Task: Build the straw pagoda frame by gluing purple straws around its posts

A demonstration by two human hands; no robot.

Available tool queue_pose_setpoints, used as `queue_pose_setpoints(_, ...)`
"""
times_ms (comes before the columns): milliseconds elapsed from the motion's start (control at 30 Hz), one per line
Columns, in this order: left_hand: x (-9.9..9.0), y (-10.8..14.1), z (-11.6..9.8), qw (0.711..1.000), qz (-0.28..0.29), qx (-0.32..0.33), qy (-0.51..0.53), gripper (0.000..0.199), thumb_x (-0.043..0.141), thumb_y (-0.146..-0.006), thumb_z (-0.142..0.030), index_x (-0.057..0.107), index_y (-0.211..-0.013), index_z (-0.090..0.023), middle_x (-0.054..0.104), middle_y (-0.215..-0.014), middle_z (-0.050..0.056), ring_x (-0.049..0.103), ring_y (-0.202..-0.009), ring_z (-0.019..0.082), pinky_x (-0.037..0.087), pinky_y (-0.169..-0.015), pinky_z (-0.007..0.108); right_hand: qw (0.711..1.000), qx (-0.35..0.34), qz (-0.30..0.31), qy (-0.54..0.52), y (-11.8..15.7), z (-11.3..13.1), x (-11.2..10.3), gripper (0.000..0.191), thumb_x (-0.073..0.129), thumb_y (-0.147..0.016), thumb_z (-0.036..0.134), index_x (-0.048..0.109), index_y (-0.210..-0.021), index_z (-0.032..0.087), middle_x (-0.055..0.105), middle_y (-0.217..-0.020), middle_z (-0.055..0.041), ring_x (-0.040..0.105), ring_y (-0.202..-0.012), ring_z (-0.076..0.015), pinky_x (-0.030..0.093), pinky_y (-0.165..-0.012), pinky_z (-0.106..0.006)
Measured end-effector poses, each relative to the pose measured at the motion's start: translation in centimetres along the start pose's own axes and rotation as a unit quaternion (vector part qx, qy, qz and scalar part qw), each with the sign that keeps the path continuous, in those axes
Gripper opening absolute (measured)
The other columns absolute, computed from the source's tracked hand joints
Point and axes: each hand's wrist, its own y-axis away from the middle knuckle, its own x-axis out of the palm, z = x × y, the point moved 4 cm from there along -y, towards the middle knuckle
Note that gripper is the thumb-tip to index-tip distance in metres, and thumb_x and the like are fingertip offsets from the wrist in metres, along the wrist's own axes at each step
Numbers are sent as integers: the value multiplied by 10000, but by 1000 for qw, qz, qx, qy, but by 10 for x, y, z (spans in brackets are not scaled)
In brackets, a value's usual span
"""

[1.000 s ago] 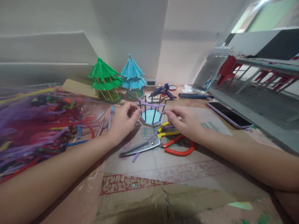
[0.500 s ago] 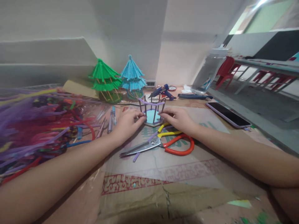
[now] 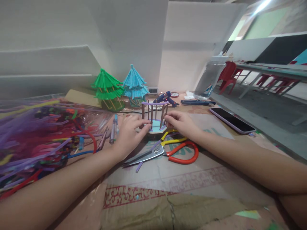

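Note:
A small frame (image 3: pixel 157 127) of brown posts on a light blue base, rimmed with purple strips, is between my hands, its base tilted a little off the board. My left hand (image 3: pixel 134 130) pinches its left side between thumb and fingers. My right hand (image 3: pixel 180 123) grips a post on the right side. Right in front of the frame lie large scissors (image 3: pixel 155 151) with red and yellow handles, blades pointing left. A purple strip (image 3: pixel 139 166) is partly under the blades.
Green (image 3: pixel 107 86) and blue (image 3: pixel 135 81) tiered models stand behind. A glue gun (image 3: pixel 167 97), a dark cutter (image 3: pixel 198 102) and a clear container (image 3: pixel 211 78) are at the back. Colourful pipe cleaners (image 3: pixel 38 137) heap on the left; a phone (image 3: pixel 232 120) lies right.
The frame has turned and tipped, its near base edge now raised, with both hands still at its sides. The whole view has shifted slightly.

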Motion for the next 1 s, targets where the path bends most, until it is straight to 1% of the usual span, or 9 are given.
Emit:
queue_pose_setpoints(200, 0, 3, -2, 999, 3, 27, -39, 225, 587, -976, -359, 768, -978, -225, 655, -855, 40, 587, -875, 230, 400, -791, 371, 1000, 4, 6, -14, 0, 3, 1, 255, 578, -874, 429, 614, -800, 188, 567, -645, 32, 508, -578, -117, 416, -574, -257)
queue_pose_setpoints(333, 0, 3, -2, 999, -6, 35, -37, 214, 603, -972, -346, 770, -968, -212, 650, -840, 36, 586, -861, 223, 392, -783, 367, 1000, 6, 5, -20, 0, 2, 1, 264, 590, -861, 444, 620, -806, 188, 576, -652, 29, 514, -585, -117, 420, -581, -259)
queue_pose_setpoints(533, 0, 1, -1, 999, -14, 39, -26, 191, 614, -969, -299, 767, -961, -185, 657, -837, 37, 590, -854, 220, 385, -765, 358, 999, 12, -10, -31, 1, 2, -1, 301, 613, -843, 479, 642, -795, 184, 557, -606, 34, 487, -556, -110, 395, -561, -260)
queue_pose_setpoints(667, 0, 1, 0, 999, -17, 34, -20, 189, 619, -965, -290, 759, -951, -164, 656, -837, 41, 591, -857, 221, 387, -760, 353, 998, 23, -13, -60, 3, 3, -1, 314, 650, -821, 491, 673, -842, 178, 560, -600, 35, 483, -555, -112, 383, -550, -262)
queue_pose_setpoints(867, 0, 0, 2, 1000, -18, 20, -4, 182, 615, -962, -276, 754, -958, -160, 644, -813, 31, 585, -814, 207, 393, -753, 346, 997, 29, -15, -73, 5, 3, 1, 315, 666, -814, 494, 672, -831, 179, 550, -591, 43, 480, -557, -108, 398, -560, -263)
queue_pose_setpoints(1000, 0, 0, 3, 1000, -16, 15, -4, 184, 615, -960, -281, 755, -947, -163, 651, -828, 38, 591, -838, 218, 397, -757, 351, 996, 33, -16, -76, 4, 0, 1, 322, 672, -805, 502, 680, -840, 182, 557, -593, 41, 484, -556, -110, 400, -557, -262)
